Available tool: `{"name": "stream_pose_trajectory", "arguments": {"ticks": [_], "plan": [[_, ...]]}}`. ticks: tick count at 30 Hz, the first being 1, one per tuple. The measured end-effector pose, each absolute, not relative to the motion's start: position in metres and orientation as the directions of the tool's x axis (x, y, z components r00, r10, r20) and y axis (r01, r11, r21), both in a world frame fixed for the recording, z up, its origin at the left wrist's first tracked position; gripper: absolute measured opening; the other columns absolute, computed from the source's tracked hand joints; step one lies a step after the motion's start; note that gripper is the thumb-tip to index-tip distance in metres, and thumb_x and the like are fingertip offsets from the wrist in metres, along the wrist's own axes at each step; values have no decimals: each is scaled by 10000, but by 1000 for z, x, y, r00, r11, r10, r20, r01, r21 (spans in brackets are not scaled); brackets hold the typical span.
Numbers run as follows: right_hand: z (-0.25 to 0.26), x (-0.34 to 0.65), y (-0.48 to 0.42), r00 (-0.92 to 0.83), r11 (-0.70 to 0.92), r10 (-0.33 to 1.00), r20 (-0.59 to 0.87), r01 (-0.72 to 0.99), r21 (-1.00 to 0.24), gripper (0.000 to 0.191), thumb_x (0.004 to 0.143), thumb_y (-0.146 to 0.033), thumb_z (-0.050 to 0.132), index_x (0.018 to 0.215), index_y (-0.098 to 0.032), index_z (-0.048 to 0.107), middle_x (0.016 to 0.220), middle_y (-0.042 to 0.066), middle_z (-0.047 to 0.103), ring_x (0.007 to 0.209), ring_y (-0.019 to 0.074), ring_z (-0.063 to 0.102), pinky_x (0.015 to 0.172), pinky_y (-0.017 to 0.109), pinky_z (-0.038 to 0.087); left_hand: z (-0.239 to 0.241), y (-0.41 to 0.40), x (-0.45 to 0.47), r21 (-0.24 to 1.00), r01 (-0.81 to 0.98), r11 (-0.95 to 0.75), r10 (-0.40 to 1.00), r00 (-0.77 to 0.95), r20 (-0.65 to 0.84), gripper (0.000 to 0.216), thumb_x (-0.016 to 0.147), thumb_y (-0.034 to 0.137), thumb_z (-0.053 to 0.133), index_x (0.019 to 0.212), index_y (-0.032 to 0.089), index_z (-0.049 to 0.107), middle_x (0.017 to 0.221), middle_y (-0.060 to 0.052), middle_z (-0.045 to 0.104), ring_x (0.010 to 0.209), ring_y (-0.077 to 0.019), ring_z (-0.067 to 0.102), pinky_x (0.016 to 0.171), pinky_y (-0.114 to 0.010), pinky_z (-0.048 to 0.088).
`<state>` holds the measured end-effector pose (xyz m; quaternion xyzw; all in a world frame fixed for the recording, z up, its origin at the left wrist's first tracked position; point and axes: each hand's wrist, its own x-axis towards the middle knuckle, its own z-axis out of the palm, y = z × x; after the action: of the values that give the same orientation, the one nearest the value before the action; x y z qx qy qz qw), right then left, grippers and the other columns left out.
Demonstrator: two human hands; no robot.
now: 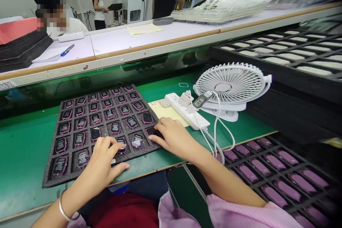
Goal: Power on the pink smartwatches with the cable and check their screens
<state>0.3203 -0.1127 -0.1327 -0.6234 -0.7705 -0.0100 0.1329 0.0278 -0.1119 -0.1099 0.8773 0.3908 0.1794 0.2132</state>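
Observation:
A dark grey foam tray (103,154) lies on the green bench, with rows of square smartwatch bodies in purple cases in its compartments. Most screens show white text; some are dark. My right hand (176,138) is at the tray's right edge, thumb and fingers closed around a dark-screened smartwatch (151,132). Over the tray's front part is my left hand (103,156), fingers bent and thumb spread apart, holding nothing that I can see. Its index finger reaches over a lit watch (122,148). The hand hides some compartments.
A white power strip (187,111) with plugs and cables lies right of the tray, beside a white clip fan (227,83). Black trays of white pieces (290,51) and purple pieces (275,165) stand at right. Behind runs a raised shelf (114,44); other people are beyond.

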Motion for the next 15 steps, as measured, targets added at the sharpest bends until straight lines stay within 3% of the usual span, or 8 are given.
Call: {"name": "stream_pose_trajectory", "arguments": {"ticks": [3, 8, 11, 15], "plan": [[-143, 318, -116, -145, 211, 959, 244, 940, -268, 270, 924, -428, 647, 895, -160, 649, 921, 135, 649, 855, 299, 617, 765, 423, 488, -112, -111, 40, 556, 560, -614, 741, 651, 163, 317, 899, 299, 699, 1210, 259, 650, 1126, -89, 620, 1056, -282, 537, 961, -471, 505], [-142, 303, -130, -39, 237, 952, 303, 720, -652, 106, 954, -302, 568, 929, -202, 595, 819, 57, 650, 704, 205, 609, 654, 332, 499, -113, -110, 64, 727, 444, -523, 773, 607, 186, 383, 894, 302, 699, 1263, 247, 615, 1203, -104, 634, 1118, -280, 568, 1016, -494, 496], [-128, 284, -143, -64, 297, 951, 304, 476, -828, 171, 1000, -315, 528, 1084, -210, 633, 949, 75, 686, 773, 190, 663, 691, 317, 554, -112, -109, 78, 920, 269, -285, 847, 520, 110, 465, 852, 345, 740, 1278, 227, 595, 1232, -111, 663, 1081, -257, 645, 994, -457, 538], [-113, 266, -159, -214, 368, 921, 326, 202, -908, 274, 1032, -335, 497, 1207, -214, 670, 1115, 103, 694, 910, 190, 715, 770, 322, 601, -111, -108, 85, 997, -33, 75, 877, 478, -50, 291, 833, 414, 767, 978, 176, 682, 988, -86, 757, 929, -221, 714, 887, -363, 585]]}}
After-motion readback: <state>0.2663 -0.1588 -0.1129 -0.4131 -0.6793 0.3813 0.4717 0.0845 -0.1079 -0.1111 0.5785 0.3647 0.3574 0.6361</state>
